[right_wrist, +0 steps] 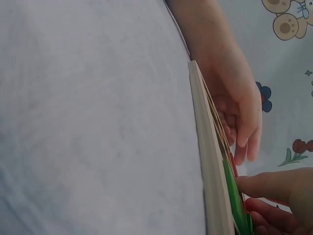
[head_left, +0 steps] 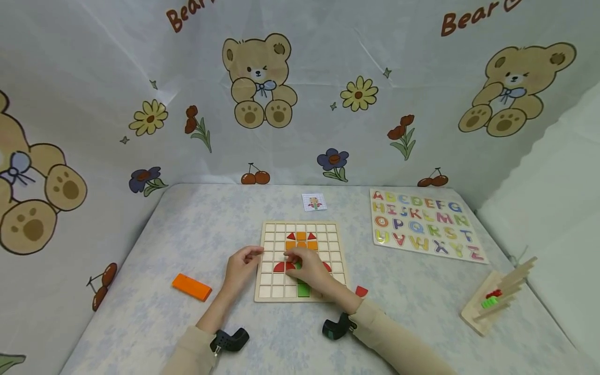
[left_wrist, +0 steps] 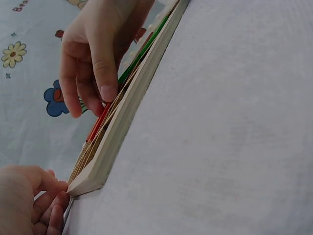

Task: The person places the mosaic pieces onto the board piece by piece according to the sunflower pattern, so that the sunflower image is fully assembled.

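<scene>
A wooden grid board point(head_left: 275, 293) lies in the middle of the table, with red, orange and green flat pieces in its cells. My left hand point(head_left: 242, 268) rests its loosely bent fingertips against the board's left edge. Over the lower middle cells, my right hand point(head_left: 310, 268) has thumb and forefinger about a red piece point(head_left: 290, 266), which it pinches at the board's surface. Beside that lies a rounded red piece point(head_left: 278, 267). A green piece point(head_left: 303, 289) fills cells below the hand. In the left wrist view, the right thumb point(left_wrist: 108, 90) touches down near the red piece.
A loose red piece point(head_left: 361, 291) lies right of the board, under the right forearm. An orange block point(head_left: 191, 287) is at left. Behind the board is a small picture card point(head_left: 314, 202). An alphabet board point(head_left: 424, 224) and a wooden peg stand point(head_left: 487, 307) are at right.
</scene>
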Motion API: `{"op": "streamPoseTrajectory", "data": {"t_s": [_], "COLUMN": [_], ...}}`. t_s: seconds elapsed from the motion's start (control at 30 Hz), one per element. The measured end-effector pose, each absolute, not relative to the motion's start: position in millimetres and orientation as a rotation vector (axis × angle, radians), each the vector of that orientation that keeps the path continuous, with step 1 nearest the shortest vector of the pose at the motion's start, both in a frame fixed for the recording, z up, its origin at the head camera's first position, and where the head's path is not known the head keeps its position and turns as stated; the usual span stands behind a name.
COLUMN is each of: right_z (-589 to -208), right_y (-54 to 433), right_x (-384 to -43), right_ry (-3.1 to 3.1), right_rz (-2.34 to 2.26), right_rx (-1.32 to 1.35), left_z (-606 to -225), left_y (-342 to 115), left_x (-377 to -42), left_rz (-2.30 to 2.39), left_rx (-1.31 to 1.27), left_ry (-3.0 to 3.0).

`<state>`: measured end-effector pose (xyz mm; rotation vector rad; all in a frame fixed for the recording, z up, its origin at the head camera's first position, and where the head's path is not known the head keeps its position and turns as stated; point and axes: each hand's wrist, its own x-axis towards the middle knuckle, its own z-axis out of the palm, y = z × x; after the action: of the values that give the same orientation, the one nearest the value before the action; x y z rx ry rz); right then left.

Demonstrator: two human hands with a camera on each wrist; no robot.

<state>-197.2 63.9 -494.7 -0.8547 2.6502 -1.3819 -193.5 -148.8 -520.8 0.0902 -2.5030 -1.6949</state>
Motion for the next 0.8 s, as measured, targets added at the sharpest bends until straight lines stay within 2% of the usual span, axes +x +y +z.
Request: {"op": "streamPoseTrajectory", "data": {"t_s": [0.43,0.63,0.8], "right_z": [-490,-481,-484], "right_y": [95,138,180], "right_x": [-192,-178,-159], "right_ry": [2.581,2.691,2.808], "right_rz": [-1.473,-1.497,-1.381], "right_rx": [-0.776,-0.717,-0.555], "left_z": [-521,-522,-523], "left_y": [-148,-147,-149], "left_x": [-193,-193,-194], "left_rz": [-1.697,-1.693,-1.690], "left_rx": [0.071,0.071,0.061], "left_ry": [-2.498,-2.488,-2.488]}}
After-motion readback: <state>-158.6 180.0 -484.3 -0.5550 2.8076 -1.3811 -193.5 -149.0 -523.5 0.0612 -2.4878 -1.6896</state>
